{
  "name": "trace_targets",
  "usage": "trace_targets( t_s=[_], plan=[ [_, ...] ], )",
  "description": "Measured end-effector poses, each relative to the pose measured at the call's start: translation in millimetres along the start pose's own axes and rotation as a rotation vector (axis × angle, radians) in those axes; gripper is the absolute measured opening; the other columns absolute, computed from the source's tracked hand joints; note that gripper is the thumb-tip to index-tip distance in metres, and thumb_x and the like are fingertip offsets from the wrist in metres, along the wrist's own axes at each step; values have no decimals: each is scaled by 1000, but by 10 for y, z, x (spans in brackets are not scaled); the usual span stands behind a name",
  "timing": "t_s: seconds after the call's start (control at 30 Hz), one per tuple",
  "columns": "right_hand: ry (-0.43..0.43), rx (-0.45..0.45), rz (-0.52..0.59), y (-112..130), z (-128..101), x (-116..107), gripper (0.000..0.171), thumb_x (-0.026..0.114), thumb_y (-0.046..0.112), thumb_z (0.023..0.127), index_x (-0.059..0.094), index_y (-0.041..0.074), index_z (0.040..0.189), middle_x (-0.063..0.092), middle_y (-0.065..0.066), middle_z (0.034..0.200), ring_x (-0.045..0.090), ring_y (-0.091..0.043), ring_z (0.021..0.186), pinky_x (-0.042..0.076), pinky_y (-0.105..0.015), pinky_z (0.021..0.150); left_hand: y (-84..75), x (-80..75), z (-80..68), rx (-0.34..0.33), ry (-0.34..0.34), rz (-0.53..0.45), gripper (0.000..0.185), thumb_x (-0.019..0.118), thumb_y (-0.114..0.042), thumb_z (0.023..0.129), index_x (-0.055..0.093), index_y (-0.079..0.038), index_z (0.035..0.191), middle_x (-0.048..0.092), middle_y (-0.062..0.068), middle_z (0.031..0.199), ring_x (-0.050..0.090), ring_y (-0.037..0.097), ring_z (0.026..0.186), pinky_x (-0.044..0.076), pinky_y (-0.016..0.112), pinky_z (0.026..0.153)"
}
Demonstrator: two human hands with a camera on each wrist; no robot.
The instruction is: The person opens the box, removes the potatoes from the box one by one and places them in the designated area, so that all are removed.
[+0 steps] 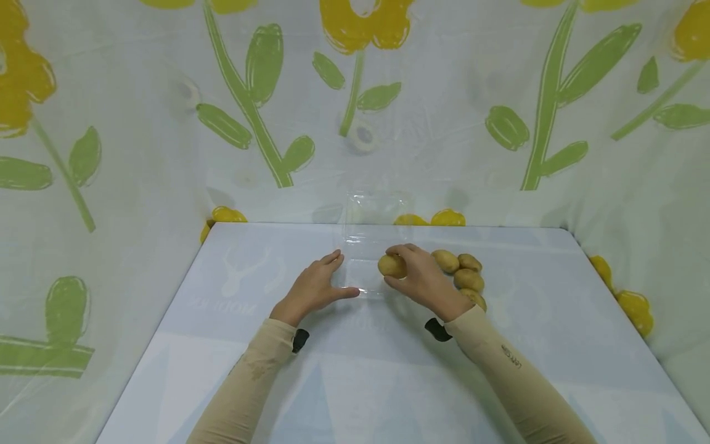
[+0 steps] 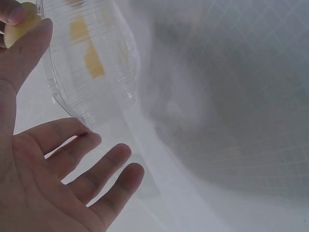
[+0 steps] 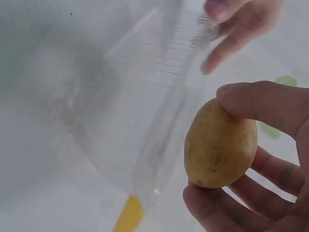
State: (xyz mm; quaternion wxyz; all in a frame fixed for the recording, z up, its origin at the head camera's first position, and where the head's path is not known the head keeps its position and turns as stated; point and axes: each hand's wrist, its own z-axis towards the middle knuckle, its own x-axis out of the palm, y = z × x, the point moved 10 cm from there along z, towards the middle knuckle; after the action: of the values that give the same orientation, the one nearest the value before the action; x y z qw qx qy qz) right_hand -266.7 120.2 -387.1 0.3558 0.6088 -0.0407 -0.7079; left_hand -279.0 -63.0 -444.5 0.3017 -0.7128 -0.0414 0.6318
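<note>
A clear plastic box [image 1: 359,280] stands on the table, its hinged lid [image 1: 377,216] raised at the back. My right hand [image 1: 426,282] pinches a potato [image 3: 219,145] between thumb and fingers, at the right side of the box. My left hand [image 1: 312,288] is at the box's left side, thumb and fingers spread. In the left wrist view, its fingertips [image 2: 89,137] meet or nearly meet the clear wall. Right of the right hand lie several more potatoes [image 1: 468,279], partly hidden by that hand and wrist.
The white table [image 1: 222,345] ends at a back edge just behind the box. A curtain with printed flowers [image 1: 444,123] hangs behind and at both sides. Dark wrist devices [image 1: 438,330] sit under both sleeves.
</note>
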Motion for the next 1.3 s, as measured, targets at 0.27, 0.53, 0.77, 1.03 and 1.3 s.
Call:
trace_targets(
  t_s=[0.27, 0.53, 0.77, 1.03, 1.3],
  plan=[
    [-162, -55, 26, 74, -291, -365, 49, 84, 22, 85, 64, 7, 126, 66, -7, 123, 63, -22, 107, 54, -37, 91, 9, 3, 21, 4, -4, 5, 100, 76, -61, 83, 38, -5, 156, 30, 4, 165, 37, 36, 145, 34, 49, 117],
    [-257, -134, -4, 134, -582, -506, 49, 88, 19, 78, 67, 9, 121, 65, 0, 107, 61, -13, 94, 55, -31, 79, -11, -6, 13, 8, 8, 19, 100, 74, -63, 83, 37, -5, 156, 29, 4, 165, 38, 37, 145, 33, 50, 117],
    [-274, -173, -46, 78, -788, -621, 53, 91, 15, 74, 65, 8, 119, 67, -1, 111, 63, -13, 93, 56, -33, 77, -17, -7, 14, 9, 7, 10, 100, 75, -62, 83, 38, -5, 156, 29, 5, 165, 38, 37, 145, 34, 51, 117],
    [-262, -155, -102, -117, -1029, -616, 57, 93, 12, 70, 66, 7, 120, 65, -4, 113, 64, -19, 99, 57, -36, 77, -16, -5, -5, -1, 7, 8, 98, 76, -59, 84, 37, -3, 156, 30, 6, 165, 36, 37, 146, 33, 51, 117],
    [-264, -73, -120, -348, -1278, -607, 56, 93, 12, 70, 67, 9, 119, 67, -5, 111, 67, -23, 97, 59, -42, 75, 7, -3, -38, -5, 5, 2, 99, 75, -60, 84, 38, -4, 156, 30, 6, 165, 36, 37, 146, 33, 52, 117]
  ],
)
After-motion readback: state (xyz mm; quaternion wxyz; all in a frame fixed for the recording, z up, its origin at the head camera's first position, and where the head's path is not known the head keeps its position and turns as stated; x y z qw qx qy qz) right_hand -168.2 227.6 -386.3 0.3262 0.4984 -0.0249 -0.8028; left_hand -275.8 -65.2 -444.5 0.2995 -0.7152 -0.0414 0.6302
